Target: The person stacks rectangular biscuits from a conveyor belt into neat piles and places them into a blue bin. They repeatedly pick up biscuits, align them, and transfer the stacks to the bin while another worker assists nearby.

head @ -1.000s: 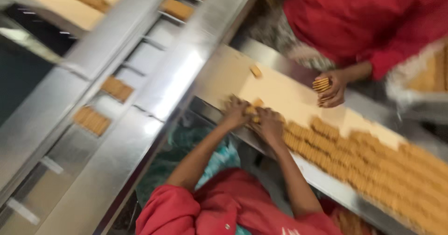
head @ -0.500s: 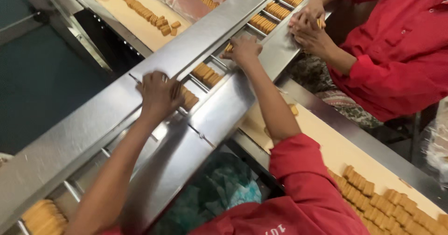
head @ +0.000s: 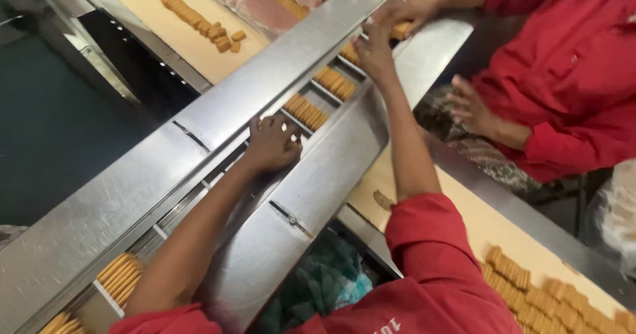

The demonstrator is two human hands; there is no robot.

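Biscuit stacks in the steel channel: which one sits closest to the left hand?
The stack just up-channel of the left hand, one divider from its fingertips. The next stack lies farther up; the stack by the forearm is well behind.

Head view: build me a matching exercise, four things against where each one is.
1. left hand
2. right hand
3. loose biscuit
4. teal cloth

A. under the steel trough
B. down in the channel, on a stack
C. alone on the tan belt
D. farther along the channel, by a co-worker's hand

Pairs: 1-B, 2-D, 3-C, 4-A
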